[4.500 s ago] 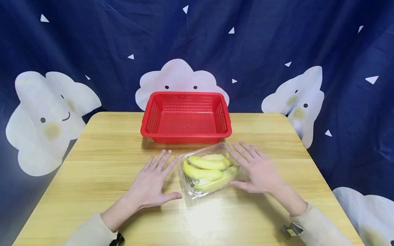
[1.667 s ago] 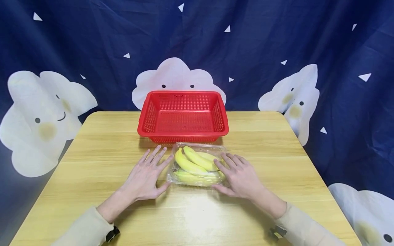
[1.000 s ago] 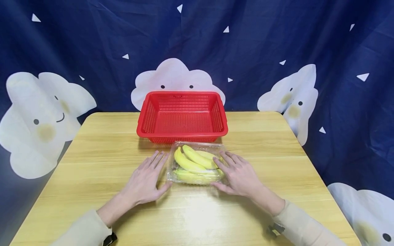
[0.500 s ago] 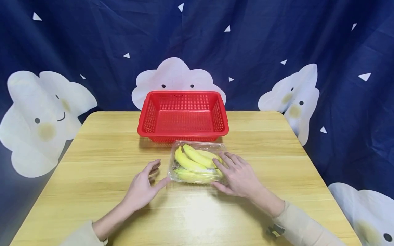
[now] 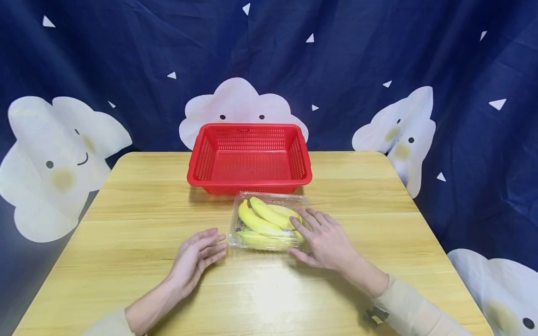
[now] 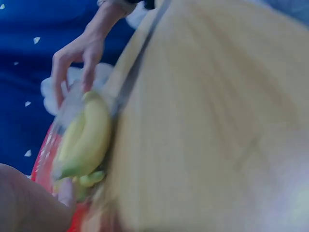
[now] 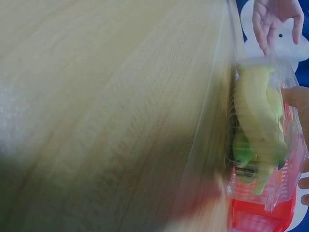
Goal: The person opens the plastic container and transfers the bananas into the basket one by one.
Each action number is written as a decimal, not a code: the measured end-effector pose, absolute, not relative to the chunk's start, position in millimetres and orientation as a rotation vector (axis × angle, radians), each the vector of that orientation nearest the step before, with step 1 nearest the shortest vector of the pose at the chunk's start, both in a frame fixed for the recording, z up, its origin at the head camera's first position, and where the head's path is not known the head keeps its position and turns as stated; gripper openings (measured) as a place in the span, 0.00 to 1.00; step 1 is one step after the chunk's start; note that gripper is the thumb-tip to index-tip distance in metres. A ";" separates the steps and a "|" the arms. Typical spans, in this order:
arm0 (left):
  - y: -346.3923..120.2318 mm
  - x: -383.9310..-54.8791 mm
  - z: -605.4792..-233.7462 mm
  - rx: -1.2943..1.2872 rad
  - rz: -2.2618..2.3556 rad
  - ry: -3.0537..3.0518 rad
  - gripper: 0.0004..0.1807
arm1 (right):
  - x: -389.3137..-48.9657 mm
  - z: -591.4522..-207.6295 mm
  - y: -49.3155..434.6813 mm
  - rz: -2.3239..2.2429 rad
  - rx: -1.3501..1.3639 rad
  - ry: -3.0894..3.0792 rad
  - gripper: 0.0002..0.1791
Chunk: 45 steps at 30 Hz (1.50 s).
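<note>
A clear plastic clamshell box (image 5: 241,242) of yellow bananas (image 5: 256,220) lies on the table in the head view. My right hand (image 5: 329,240) rests at its right end, fingers spread over the lid and thumb by the near edge. Just off the left end is my left hand (image 5: 197,259), turned on its side with fingers loosely bent and nothing in them. Seen from the right wrist, a green patch (image 7: 243,150) shows under the bananas, and one finger (image 7: 293,96) lies along the lid. The left wrist view is blurred.
A red perforated plastic basket (image 5: 250,190) stands right behind the box, near the back edge of the wooden table (image 5: 361,186). Behind the table hangs a dark blue curtain (image 5: 344,60) printed with white clouds.
Earlier the box lay tilted; it was turned square to the basket. In the last half second my left hand has rolled onto its side and drawn back from it. My right hand stays put.
</note>
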State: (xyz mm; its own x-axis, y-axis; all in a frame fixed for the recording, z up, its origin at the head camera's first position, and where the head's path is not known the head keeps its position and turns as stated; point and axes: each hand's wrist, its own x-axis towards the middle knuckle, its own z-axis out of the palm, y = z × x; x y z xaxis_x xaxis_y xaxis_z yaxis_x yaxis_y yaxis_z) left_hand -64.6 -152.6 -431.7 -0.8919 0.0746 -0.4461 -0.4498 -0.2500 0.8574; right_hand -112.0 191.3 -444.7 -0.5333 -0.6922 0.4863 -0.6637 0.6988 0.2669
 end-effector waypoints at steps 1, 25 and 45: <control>-151.1 -62.9 -432.7 -0.465 2.229 1.636 0.27 | -112.1 -444.4 191.2 -0.063 1.035 -2.330 0.41; -117.4 -47.7 -456.0 -0.424 2.301 1.327 0.05 | -106.4 -444.8 184.1 -0.063 1.144 -2.104 0.28; -89.3 -50.0 -466.5 -0.361 2.238 1.318 0.21 | -108.5 -450.7 168.0 -0.129 1.298 -1.941 0.13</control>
State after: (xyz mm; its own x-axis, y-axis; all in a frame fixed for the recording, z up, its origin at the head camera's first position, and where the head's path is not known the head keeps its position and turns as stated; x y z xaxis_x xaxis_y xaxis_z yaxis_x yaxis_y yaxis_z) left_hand -50.0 -89.3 -466.5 -0.8327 0.2945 -0.4689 -0.5528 -0.3961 0.7331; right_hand -108.5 168.0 -450.7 -0.1723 -0.8203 0.5454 -0.7408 0.4728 0.4771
